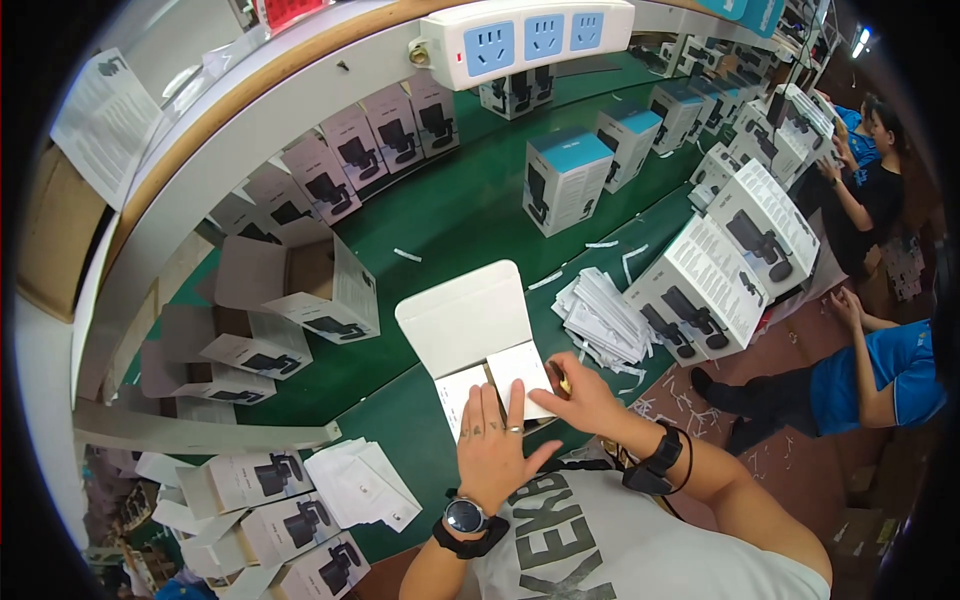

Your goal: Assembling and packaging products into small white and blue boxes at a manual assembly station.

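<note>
Green worktop (430,220) runs through a busy workshop, with a white power strip (535,40) fixed above it at twelve o'clock and a co-worker in blue (868,378) off at three. From where I stand, the white box (467,320) sits at the near edge, just in front of the person, its lid tipped back toward eleven. Inside lie a left white piece (462,390) and a right white piece (518,366). The left hand (495,440) has a wide grip, fingers laid flat over both. The right hand (585,398) is bent at the box's right edge, near something small and yellowish; I cannot tell whether its grip holds that. I'd judge the filling well along: both pieces are in, but the lid is not yet down. Loose white papers (603,320) lie at two o'clock, a closed blue-topped box (568,180) stands at one, and open cartons (345,290) wait at ten.
</note>
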A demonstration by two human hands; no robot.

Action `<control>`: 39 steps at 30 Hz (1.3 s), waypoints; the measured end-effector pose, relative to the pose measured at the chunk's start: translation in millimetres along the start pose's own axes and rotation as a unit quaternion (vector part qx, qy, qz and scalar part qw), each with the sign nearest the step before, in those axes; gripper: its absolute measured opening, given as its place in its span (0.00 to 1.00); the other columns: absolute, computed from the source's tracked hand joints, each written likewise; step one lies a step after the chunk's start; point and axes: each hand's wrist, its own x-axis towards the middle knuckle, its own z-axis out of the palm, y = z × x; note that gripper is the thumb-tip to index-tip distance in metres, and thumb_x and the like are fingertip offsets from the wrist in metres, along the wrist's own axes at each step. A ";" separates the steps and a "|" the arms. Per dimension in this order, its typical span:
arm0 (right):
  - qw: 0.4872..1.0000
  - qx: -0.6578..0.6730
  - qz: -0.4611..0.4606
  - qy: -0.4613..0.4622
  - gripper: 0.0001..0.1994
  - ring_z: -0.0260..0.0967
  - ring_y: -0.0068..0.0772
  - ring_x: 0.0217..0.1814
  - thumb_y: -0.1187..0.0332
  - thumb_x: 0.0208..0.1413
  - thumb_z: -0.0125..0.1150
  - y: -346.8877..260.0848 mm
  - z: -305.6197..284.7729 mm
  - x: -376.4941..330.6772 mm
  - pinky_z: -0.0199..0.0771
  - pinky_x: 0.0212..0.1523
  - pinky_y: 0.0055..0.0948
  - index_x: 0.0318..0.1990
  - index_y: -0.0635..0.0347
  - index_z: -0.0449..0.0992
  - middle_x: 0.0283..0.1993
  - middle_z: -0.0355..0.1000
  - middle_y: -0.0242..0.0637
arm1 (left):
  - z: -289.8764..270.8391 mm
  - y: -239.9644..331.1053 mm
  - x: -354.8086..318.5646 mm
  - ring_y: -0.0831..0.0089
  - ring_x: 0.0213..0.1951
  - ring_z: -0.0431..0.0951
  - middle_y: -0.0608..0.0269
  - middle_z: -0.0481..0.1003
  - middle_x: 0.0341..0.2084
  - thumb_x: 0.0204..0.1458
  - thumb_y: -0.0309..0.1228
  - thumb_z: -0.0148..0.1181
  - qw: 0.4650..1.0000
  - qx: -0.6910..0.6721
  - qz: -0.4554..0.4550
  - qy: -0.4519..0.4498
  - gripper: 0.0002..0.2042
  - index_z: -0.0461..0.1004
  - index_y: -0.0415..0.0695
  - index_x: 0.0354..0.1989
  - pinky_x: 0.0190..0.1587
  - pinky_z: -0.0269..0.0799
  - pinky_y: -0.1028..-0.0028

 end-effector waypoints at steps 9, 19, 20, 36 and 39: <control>0.926 -0.114 -0.322 0.159 0.05 0.78 0.42 0.32 0.69 0.59 0.69 -4.4 -25.6 53.7 0.76 0.33 0.37 0.40 0.58 0.80 0.34 0.79 0.39 | 10.2 -2.4 0.9 0.34 0.70 0.61 0.42 0.62 0.71 0.56 0.45 0.68 0.998 0.059 0.013 -0.020 0.39 0.64 0.37 0.72 0.71 0.59 0.46; 0.917 -0.114 -0.380 0.029 0.06 0.77 0.41 0.29 0.69 0.54 0.72 4.7 -33.1 55.2 0.75 0.30 0.37 0.36 0.55 0.80 0.30 0.77 0.34 | 13.9 -5.2 -0.3 0.35 0.71 0.60 0.47 0.61 0.73 0.56 0.46 0.66 0.998 0.063 0.007 -0.026 0.38 0.64 0.37 0.72 0.71 0.58 0.47; 0.918 -0.115 -0.379 0.029 0.06 0.77 0.41 0.29 0.69 0.54 0.72 5.5 -33.8 58.2 0.75 0.30 0.37 0.36 0.55 0.80 0.30 0.77 0.34 | 14.2 -5.7 -0.3 0.34 0.71 0.60 0.46 0.62 0.73 0.56 0.45 0.67 0.998 0.054 0.010 -0.023 0.38 0.65 0.37 0.71 0.70 0.59 0.46; 0.946 -0.112 -0.304 -0.004 0.07 0.77 0.44 0.34 0.68 0.54 0.72 -11.9 -34.7 56.2 0.75 0.33 0.36 0.37 0.57 0.80 0.35 0.78 0.37 | 10.7 -7.3 1.5 0.34 0.70 0.61 0.44 0.63 0.72 0.54 0.43 0.69 0.999 0.034 0.002 -0.010 0.36 0.68 0.35 0.67 0.69 0.60 0.44; 0.943 0.115 -0.211 -0.231 0.11 0.76 0.44 0.32 0.66 0.53 0.74 17.3 -76.0 18.8 0.73 0.33 0.34 0.38 0.60 0.80 0.33 0.78 0.42 | 9.9 -10.8 -3.7 0.34 0.70 0.61 0.45 0.62 0.72 0.54 0.43 0.69 1.000 0.024 -0.015 -0.005 0.33 0.70 0.37 0.65 0.70 0.60 0.45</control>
